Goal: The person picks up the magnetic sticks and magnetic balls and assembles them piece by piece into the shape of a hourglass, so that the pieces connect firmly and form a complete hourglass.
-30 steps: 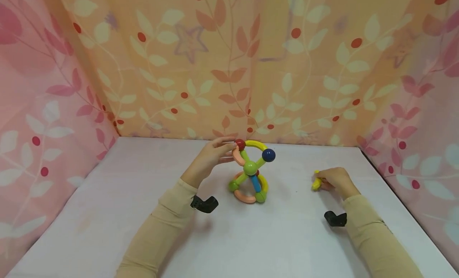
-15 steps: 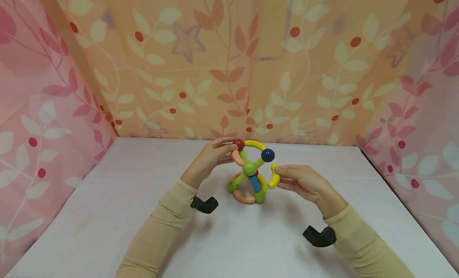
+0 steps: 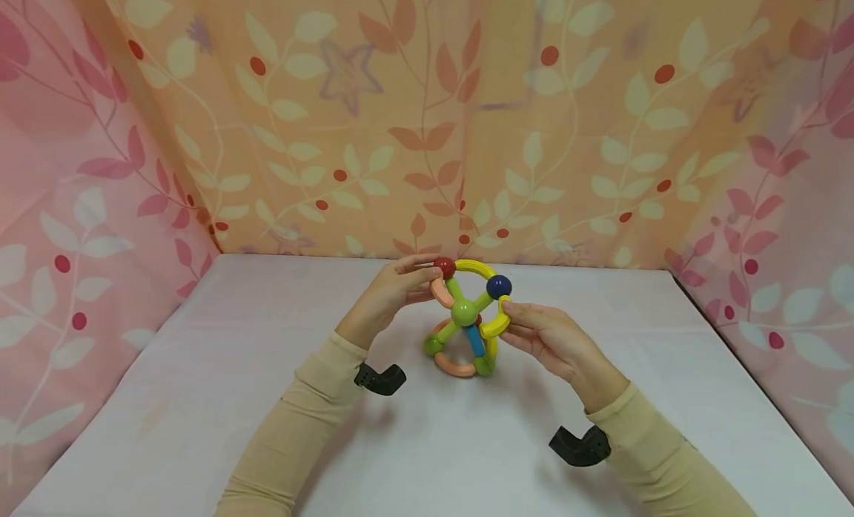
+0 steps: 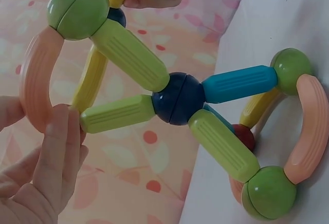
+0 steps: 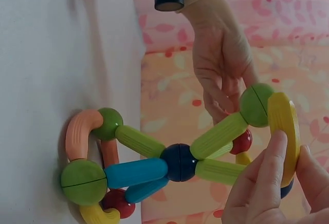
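Note:
A ball-and-stick toy structure (image 3: 465,314) stands on the white table, two rings of balls and curved sticks joined by straight sticks at a navy middle ball (image 4: 178,98). My left hand (image 3: 394,294) holds its upper left side at the red ball (image 3: 445,267) and a peach curved stick (image 4: 37,80). My right hand (image 3: 550,343) pinches a yellow curved stick (image 5: 284,136) between thumb and fingers. One end of that stick touches the upper green ball (image 5: 256,105). Its other end is by the upper navy ball (image 3: 499,286); fingers hide contact there in the right wrist view.
The white table (image 3: 200,398) spreads around the structure. A floral curtain (image 3: 427,131) stands behind and at both sides. Black wrist-camera mounts (image 3: 381,380) jut from both sleeves.
My right hand has lifted the yellow curved stick from the table's right side and carried it left to the structure's upper ring. My left hand has stayed in place.

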`<action>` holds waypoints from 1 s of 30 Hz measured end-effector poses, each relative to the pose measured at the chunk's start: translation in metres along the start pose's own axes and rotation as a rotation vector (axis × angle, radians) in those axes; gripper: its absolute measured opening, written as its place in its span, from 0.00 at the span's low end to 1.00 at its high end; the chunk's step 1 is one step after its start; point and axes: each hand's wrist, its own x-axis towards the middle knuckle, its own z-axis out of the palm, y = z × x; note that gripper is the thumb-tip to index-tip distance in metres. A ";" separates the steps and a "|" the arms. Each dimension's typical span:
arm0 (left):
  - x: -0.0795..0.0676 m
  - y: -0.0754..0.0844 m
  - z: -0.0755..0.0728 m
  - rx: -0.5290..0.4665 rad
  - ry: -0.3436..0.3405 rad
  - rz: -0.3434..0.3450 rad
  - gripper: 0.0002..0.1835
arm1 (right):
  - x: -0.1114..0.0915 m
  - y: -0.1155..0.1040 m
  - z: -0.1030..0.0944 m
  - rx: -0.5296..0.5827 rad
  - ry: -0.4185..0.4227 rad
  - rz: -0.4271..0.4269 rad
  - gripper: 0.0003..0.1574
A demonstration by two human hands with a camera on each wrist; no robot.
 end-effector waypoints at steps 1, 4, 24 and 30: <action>0.000 0.000 0.000 0.001 0.001 0.000 0.25 | 0.000 0.001 0.001 0.000 0.005 -0.003 0.18; -0.001 0.000 -0.001 0.010 -0.001 0.004 0.24 | 0.000 0.002 0.003 -0.009 0.027 -0.012 0.27; -0.001 0.000 -0.004 -0.002 -0.030 0.010 0.23 | 0.016 0.009 0.015 0.110 0.090 -0.051 0.33; 0.000 0.000 -0.004 -0.003 -0.029 -0.001 0.24 | 0.015 0.009 0.012 0.068 0.087 -0.065 0.38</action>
